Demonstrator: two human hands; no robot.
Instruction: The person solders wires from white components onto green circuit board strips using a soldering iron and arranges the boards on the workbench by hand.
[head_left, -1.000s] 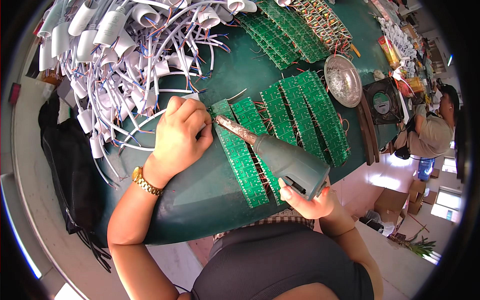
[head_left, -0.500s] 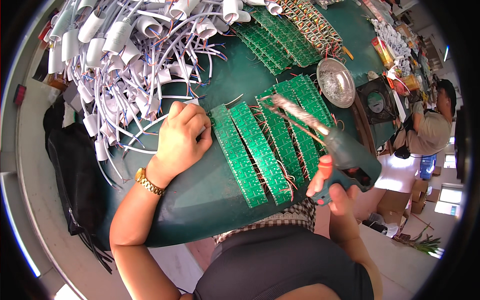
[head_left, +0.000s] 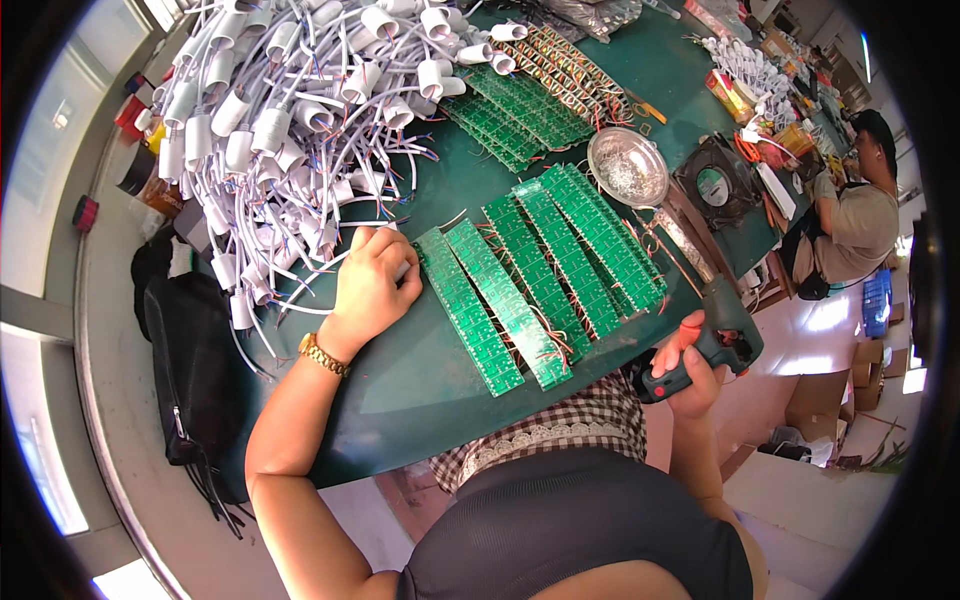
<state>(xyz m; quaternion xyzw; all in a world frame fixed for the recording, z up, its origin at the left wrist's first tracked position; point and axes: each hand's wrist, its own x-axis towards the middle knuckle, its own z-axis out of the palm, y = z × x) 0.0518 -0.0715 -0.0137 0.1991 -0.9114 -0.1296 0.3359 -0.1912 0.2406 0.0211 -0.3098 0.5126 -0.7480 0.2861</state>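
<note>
My left hand (head_left: 375,285), with a gold watch (head_left: 322,355) at the wrist, rests on the green table with its fingers curled closed. What it pinches is hidden; a thin cable end shows just behind its knuckles. Beside it lie strips of green circuit board (head_left: 468,312) with wires along their edges. My right hand (head_left: 692,378) grips a dark green soldering gun (head_left: 730,325) by its handle, off the table's front right edge. The gun's long metal barrel points away, its tip close to a round metal bowl (head_left: 628,167) holding silvery bits.
White lamp holders with cables (head_left: 290,140) form a large heap at the back left. More circuit boards (head_left: 520,110) lie behind. A black fan (head_left: 712,183) stands at the right, and a black bag (head_left: 195,350) at the left. Another person (head_left: 855,215) sits at the far right.
The soldering gun has moved right and away from above the circuit boards, toward the metal bowl. My left hand stays closed at about the same place. The view has shifted slightly.
</note>
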